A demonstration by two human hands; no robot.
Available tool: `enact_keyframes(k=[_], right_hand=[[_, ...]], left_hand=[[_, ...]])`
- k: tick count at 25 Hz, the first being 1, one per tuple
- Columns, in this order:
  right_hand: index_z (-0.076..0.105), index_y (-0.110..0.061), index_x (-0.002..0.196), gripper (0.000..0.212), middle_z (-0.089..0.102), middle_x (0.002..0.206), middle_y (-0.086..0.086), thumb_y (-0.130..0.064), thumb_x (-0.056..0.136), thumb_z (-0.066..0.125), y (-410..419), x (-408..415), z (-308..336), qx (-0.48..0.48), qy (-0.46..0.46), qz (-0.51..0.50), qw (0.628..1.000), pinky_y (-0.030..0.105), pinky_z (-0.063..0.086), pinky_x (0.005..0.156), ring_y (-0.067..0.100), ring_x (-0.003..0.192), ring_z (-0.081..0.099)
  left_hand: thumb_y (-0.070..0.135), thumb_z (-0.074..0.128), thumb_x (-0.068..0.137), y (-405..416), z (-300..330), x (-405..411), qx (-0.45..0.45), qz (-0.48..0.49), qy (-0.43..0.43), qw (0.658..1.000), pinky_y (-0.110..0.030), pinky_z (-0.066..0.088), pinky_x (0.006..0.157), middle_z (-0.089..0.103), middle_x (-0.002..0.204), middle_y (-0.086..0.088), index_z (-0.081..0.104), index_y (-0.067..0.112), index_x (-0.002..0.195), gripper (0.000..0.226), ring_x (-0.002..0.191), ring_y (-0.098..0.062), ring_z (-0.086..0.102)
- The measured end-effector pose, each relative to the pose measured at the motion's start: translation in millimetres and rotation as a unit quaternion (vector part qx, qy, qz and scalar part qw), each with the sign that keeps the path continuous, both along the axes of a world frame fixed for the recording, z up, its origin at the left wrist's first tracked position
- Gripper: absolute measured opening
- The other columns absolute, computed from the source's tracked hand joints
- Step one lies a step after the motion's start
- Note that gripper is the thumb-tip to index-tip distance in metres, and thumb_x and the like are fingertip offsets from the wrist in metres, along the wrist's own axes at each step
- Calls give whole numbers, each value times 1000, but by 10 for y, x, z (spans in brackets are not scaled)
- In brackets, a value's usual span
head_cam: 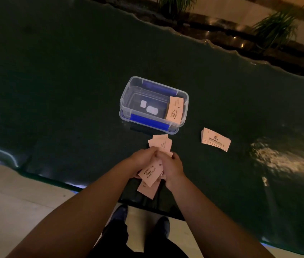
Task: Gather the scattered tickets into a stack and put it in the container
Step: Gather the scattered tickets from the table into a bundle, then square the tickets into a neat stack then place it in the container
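Observation:
A loose bunch of pale pink tickets (152, 174) sits between my two hands near the table's front edge, fanned out above and below my fingers. My left hand (143, 157) grips the bunch from the left, and my right hand (172, 165) grips it from the right. Beyond my hands stands a clear plastic container (129, 94) with blue clips, open on top. Inside it, a neat stack of tickets (174, 110) leans at the right end. A separate small stack of tickets (215, 139) lies on the table to the right of the container.
The dark green table (63, 81) has a wavy far edge and a glare patch at the right (277, 157). Potted plants (275, 25) stand beyond it. My shoes (121, 213) show on the pale floor below the front edge.

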State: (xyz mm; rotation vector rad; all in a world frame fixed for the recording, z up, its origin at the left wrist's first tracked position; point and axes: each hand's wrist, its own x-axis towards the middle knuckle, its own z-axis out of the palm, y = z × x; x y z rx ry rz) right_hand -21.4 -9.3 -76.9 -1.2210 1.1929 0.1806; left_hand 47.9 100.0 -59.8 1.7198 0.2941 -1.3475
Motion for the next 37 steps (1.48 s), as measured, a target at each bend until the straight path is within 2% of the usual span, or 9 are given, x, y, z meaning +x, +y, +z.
enact_keyframes(k=[9,13,16,18,22,25,28,32,37], right_hand=[[57,-36,132,44,79,118,14,-35,90,71,-3,-23,218,121,-45,35,991,55,63,89,33,109,77],[51,-23,142,48,72,126,22,-20,94,53,11,-10,354,108,-75,69,989,54,57,96,38,116,71],[47,-21,143,45,71,127,20,-17,99,53,-27,4,522,91,-101,85,987,51,58,93,36,115,71],[54,-19,142,39,74,126,19,-27,104,57,-91,-29,612,96,-129,53,986,54,59,96,35,115,73],[65,-18,130,54,79,121,19,-61,99,56,-82,-297,677,200,-85,-135,967,55,57,91,40,116,71],[68,-15,132,68,74,130,24,-70,92,57,15,-447,660,261,-127,-222,931,60,52,99,48,122,65],[70,-18,137,78,76,130,21,-74,84,63,-67,-501,708,236,-205,-245,918,58,46,115,42,126,69],[75,-19,134,70,72,138,20,-64,80,70,-326,-632,751,183,-308,-208,910,57,42,121,39,132,66],[50,-22,155,88,67,147,16,-17,76,90,-919,-797,727,148,-368,-165,903,62,43,119,37,137,63]], left_hand=[[66,62,71,46,-30,-2,-39,38,-75,996,-50,59,91,79,102,-10,60,19,123,70,92,-28,76],[45,71,81,38,13,-56,-152,74,-48,984,-58,56,97,79,109,-13,59,24,133,57,98,-32,77],[35,73,86,99,78,15,-184,110,-28,976,-50,62,83,81,103,-13,64,22,128,44,93,-31,78],[32,71,91,125,136,93,-211,168,-14,963,-44,60,73,81,101,-13,65,18,125,38,90,-30,79],[22,74,90,4,226,158,-294,267,-66,915,-50,57,88,79,113,-8,62,19,131,43,104,-26,76],[27,81,75,-182,272,73,-310,243,-117,912,-47,57,90,79,116,3,61,26,128,56,107,-19,74],[35,82,69,-368,296,-47,-315,185,-130,922,-37,62,76,79,109,15,60,38,122,57,100,-9,75],[33,79,75,-648,406,-175,-321,143,-143,925,-26,62,66,77,104,23,58,45,117,49,96,-2,74],[20,74,91,-1138,564,-400,-314,135,-131,931,-31,61,73,75,114,14,59,45,119,40,104,-12,73]])
